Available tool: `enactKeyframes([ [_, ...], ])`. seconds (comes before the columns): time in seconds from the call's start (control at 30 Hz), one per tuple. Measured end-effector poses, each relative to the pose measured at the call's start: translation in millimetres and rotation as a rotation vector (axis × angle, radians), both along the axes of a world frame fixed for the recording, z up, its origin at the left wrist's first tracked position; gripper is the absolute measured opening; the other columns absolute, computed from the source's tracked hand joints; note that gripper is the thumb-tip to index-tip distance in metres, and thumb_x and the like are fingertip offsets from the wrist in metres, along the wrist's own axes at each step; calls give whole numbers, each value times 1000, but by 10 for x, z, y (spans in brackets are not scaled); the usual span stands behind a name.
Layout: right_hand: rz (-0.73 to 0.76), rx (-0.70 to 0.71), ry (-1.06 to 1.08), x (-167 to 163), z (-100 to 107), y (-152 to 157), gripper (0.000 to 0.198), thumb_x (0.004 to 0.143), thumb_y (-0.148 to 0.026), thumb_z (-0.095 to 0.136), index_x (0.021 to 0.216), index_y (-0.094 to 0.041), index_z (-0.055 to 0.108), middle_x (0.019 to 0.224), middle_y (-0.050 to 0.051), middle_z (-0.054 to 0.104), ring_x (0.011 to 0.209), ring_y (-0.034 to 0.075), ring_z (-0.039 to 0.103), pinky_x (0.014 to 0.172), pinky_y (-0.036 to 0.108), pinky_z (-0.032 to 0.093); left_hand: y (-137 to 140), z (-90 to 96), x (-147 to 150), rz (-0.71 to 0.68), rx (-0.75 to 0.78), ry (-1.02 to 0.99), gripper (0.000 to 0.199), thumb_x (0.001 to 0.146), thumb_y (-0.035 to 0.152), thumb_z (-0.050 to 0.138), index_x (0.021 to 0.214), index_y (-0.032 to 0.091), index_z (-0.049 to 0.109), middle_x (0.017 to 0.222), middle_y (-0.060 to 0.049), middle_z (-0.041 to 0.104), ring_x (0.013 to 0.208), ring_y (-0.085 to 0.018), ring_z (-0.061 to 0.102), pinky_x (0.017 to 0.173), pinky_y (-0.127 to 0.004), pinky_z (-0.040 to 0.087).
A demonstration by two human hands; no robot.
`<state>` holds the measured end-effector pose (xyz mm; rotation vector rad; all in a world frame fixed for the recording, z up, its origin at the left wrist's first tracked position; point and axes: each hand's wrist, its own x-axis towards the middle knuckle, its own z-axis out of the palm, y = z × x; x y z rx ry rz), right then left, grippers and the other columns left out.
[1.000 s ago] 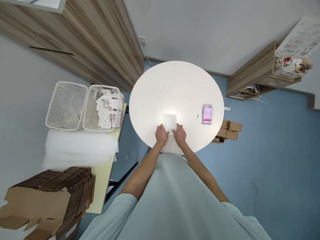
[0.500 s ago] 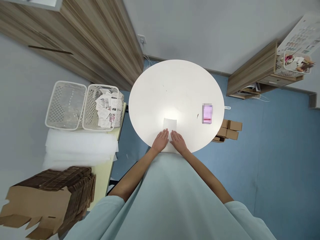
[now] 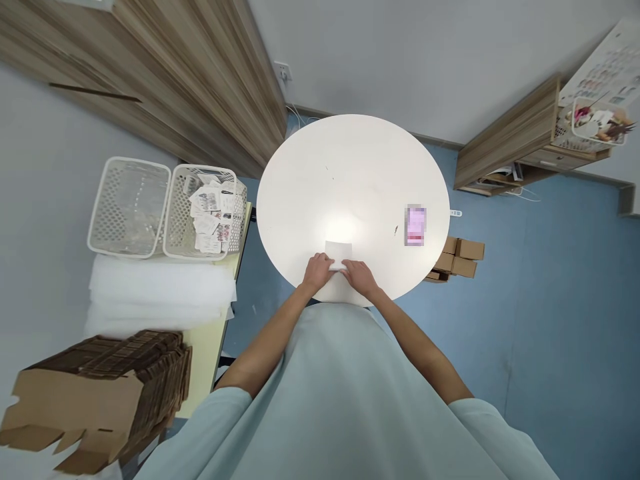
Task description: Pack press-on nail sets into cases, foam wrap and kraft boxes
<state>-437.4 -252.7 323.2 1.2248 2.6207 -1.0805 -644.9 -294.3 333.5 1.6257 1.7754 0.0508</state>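
Note:
A small white sheet (image 3: 339, 249) lies near the front edge of the round white table (image 3: 300, 167). Its near part is folded or rolled up toward the far part; whether it is paper or foam I cannot tell. My left hand (image 3: 319, 270) grips the left end of the fold, with the fingers curled and the thumb pointing inward. At the right end, my right hand (image 3: 359, 276) pinches the same fold. The two thumbs almost meet in the middle. Anything inside the fold is hidden.
A blurred pink-purple item (image 3: 415, 225) lies on the table's right side. At left, baskets (image 3: 131, 208), one with printed cards (image 3: 210, 213), stand beside white wrapping sheets (image 3: 160, 287) and flattened cardboard boxes (image 3: 90, 400). Small brown boxes (image 3: 465, 259) sit beyond the table's right edge.
Both hands lay flat on the spread sheet; now their fingers are curled round its near part, which is turned up and away from my body.

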Motion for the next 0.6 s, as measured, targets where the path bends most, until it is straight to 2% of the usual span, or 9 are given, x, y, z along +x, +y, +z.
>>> enactKeyframes([
  [0.13,-157,-5,-74,-180,32,196,48,116,-40,39,156,-17,53,136,18,72,121,32,68,107,48,54,191,28,42,238,-150,51,37,100,53,68,113,19,71,112,-16,74,115,-36,65,94,-43,51],
  [0.2,-229,9,-107,-258,24,294,49,114,-38,45,156,-15,53,139,20,68,123,33,66,105,47,54,251,34,80,373,-222,58,45,98,58,71,117,18,66,112,-17,74,111,-36,68,87,-40,51],
  [0.27,-270,32,-122,-328,13,390,48,111,-34,51,156,-16,55,149,21,61,133,35,60,109,49,53,297,36,119,487,-251,50,50,96,58,73,122,17,61,117,-18,75,113,-36,69,85,-38,50],
  [0.37,-201,40,-129,-415,28,527,50,107,-22,55,158,-18,55,169,18,46,154,34,43,121,50,44,343,33,161,598,-246,27,56,93,57,78,127,18,57,132,-19,70,123,-36,66,89,-37,51],
  [0.43,-99,9,-147,-452,72,602,53,106,-15,53,159,-18,54,172,15,44,158,31,38,125,48,39,355,27,173,657,-261,13,62,90,56,82,130,18,56,138,-20,66,128,-36,64,92,-38,51],
  [0.5,-29,-25,-181,-466,144,647,53,106,-13,51,158,-19,54,166,14,51,153,28,45,124,44,39,344,21,181,706,-279,-2,67,87,56,85,132,18,54,142,-20,63,129,-35,64,93,-38,52],
  [0.6,-38,-30,-250,-445,272,611,46,108,-19,53,155,-18,56,154,16,60,140,29,55,118,42,42,282,19,183,745,-265,-27,70,86,55,87,136,19,52,145,-19,59,128,-34,65,94,-39,53],
])
